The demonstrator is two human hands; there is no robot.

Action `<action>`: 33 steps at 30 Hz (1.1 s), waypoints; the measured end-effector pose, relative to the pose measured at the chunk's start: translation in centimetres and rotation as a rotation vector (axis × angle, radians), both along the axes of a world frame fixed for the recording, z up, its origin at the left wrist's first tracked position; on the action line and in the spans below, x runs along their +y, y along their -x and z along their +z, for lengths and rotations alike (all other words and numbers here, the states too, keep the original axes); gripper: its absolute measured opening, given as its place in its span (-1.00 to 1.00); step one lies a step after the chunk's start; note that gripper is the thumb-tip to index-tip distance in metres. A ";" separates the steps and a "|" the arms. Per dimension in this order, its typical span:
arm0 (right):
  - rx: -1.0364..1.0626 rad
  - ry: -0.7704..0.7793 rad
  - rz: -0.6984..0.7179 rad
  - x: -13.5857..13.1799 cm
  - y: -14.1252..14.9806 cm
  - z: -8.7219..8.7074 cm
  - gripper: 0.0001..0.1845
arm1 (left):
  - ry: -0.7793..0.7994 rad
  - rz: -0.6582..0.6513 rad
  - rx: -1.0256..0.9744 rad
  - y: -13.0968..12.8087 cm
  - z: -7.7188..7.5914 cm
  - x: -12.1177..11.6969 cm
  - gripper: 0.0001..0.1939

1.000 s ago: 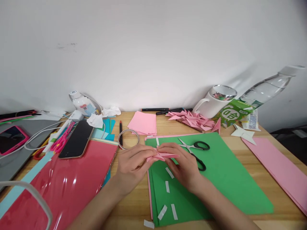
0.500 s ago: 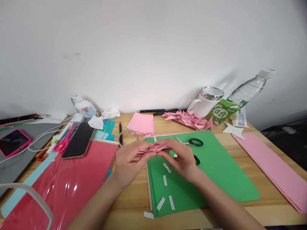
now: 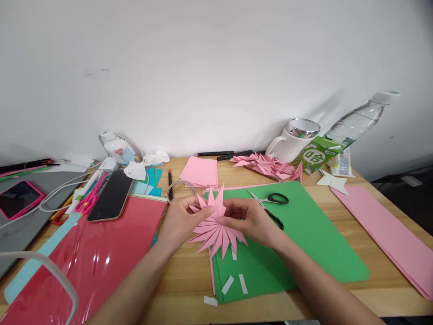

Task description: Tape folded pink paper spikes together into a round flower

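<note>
A wooden table [image 3: 187, 284] spans the view; clock positions run from the pink paper rosette [image 3: 215, 229] held above it. The green sheets [image 3: 314, 239] lie mostly at 3 o'clock, the rosette overlapping their near-left edge. A red plastic-wrapped pack [image 3: 84, 266] sits between 8 and 9, and long pink sheets [image 3: 389, 239] lie far out at 3. The many-pointed rosette faces the camera, pinched by the left hand [image 3: 182, 221] at 9 and the right hand [image 3: 250, 221] at 3, thumbs near its centre; the fingers behind seem curled, though largely hidden. Folded pink pieces [image 3: 270, 167] heap at 1, scissors [image 3: 262, 201] lie spread at 2, and white strips [image 3: 227, 285] scatter around 6.
</note>
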State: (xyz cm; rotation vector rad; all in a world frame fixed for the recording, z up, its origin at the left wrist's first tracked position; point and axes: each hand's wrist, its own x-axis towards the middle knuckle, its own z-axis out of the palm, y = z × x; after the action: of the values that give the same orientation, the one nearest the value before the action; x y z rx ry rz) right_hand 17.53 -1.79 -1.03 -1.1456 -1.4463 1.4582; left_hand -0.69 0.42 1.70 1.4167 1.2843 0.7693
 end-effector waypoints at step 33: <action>0.100 0.218 0.169 0.4 -0.9 -0.6 -0.38 | 0.345 0.300 -0.306 -0.5 -0.2 0.3 -0.62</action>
State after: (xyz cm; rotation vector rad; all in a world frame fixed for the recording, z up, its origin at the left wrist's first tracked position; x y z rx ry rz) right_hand 18.48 -1.38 -1.65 -1.0829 -1.3677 1.8012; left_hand -0.22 0.69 1.49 0.8068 1.3247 0.8757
